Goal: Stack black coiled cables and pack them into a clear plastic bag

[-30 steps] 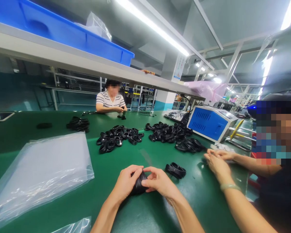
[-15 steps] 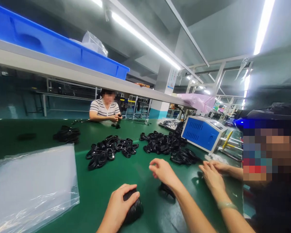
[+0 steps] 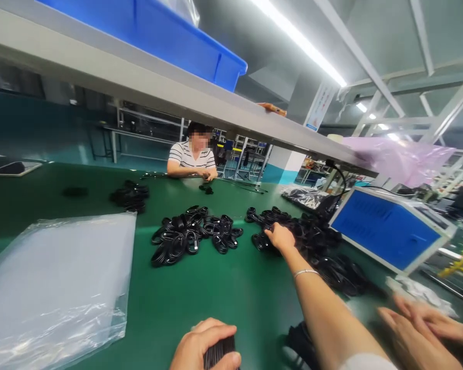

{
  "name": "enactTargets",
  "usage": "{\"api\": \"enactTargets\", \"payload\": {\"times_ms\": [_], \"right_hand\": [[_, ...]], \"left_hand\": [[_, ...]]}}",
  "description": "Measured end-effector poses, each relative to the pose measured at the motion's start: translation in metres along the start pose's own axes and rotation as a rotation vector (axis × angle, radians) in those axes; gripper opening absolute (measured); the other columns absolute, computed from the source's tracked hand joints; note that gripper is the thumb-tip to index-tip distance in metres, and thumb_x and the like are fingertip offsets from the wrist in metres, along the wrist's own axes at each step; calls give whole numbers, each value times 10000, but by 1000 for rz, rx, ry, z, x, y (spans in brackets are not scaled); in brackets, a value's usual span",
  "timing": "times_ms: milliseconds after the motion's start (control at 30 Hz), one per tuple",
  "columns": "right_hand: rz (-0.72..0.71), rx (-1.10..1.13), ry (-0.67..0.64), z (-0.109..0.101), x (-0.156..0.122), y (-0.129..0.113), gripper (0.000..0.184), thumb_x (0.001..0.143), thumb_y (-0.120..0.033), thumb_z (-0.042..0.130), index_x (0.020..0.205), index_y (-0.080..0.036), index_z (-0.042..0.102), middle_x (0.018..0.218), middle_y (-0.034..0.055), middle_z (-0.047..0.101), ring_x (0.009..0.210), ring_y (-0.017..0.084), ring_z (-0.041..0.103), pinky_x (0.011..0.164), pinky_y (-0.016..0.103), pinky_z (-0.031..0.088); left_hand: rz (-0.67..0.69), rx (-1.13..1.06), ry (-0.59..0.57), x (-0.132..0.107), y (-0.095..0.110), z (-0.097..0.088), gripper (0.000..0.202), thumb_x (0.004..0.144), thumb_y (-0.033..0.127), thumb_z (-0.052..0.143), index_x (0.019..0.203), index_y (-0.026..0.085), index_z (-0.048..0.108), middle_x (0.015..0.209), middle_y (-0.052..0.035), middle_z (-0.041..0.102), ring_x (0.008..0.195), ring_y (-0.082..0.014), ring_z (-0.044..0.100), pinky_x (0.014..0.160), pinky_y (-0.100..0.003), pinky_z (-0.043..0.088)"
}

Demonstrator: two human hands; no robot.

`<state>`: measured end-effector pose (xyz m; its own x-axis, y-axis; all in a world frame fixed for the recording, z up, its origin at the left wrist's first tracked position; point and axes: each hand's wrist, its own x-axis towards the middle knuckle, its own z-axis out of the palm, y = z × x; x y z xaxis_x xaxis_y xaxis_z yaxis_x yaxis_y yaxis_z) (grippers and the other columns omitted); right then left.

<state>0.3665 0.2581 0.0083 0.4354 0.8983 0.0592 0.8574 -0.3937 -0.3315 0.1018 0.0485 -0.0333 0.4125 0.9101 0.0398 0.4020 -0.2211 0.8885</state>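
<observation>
My left hand [image 3: 206, 345] is closed around a stack of coiled black cables [image 3: 218, 353] at the bottom edge of the view. Farther forward, my right hand [image 3: 282, 238] reaches into the right-hand pile of coiled black cables [image 3: 312, 231], its fingers bent down round a coil at the pile's near left side. The fingertips are partly hidden among the coils. A second pile of coiled black cables [image 3: 177, 239] lies left of it. Beneath my right forearm sits a dark bundle [image 3: 303, 341], partly covered.
Clear plastic bags [image 3: 69, 277] lie at left on the green table [image 3: 200, 288]. A blue-and-white machine [image 3: 386, 226] stands at right, near a co-worker's blurred hands [image 3: 420, 324]. Another person [image 3: 193, 156] sits across. A shelf [image 3: 158, 87] with a blue bin [image 3: 185, 38] spans overhead.
My right hand has moved forward from above the near table to the right-hand cable pile. My left hand keeps its stack. The view has turned, and the co-worker's hands appear lower and farther right.
</observation>
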Motion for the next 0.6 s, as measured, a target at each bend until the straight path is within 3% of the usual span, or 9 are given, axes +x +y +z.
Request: {"api": "enactTargets", "payload": {"times_ms": [133, 267, 467, 600], "right_hand": [[-11, 92, -53, 7, 2, 3, 269, 862, -295, 541, 1096, -162, 545, 1160, 74, 541, 1015, 208, 543, 859, 425, 461], [-18, 322, -138, -4, -24, 15, 208, 866, -286, 539, 1012, -143, 568, 999, 47, 599, 830, 149, 597, 712, 327, 520], [-103, 722, -158, -3, -127, 21, 86, 745, -122, 536, 826, -139, 558, 680, 10, 589, 623, 131, 595, 591, 272, 544], [-149, 830, -33, 15, -206, 17, 149, 739, -235, 521, 881, -188, 513, 785, 24, 577, 724, 162, 591, 661, 290, 537]], "left_hand": [[16, -17, 14, 0, -1, 1, 309, 715, 316, 605, 1002, 235, 686, 985, -45, 678, 913, -203, 621, 844, -286, 456], [-14, -74, 68, -4, 2, 3, 267, 727, 321, 607, 973, 264, 692, 989, -22, 675, 927, -197, 612, 867, -281, 438], [-9, -104, 92, -8, 9, 2, 277, 743, 376, 595, 971, 251, 692, 986, -23, 667, 920, -202, 603, 871, -287, 423], [38, -96, 106, -10, 10, 1, 283, 745, 375, 589, 967, 233, 690, 963, -25, 673, 902, -200, 604, 844, -280, 430]]}}
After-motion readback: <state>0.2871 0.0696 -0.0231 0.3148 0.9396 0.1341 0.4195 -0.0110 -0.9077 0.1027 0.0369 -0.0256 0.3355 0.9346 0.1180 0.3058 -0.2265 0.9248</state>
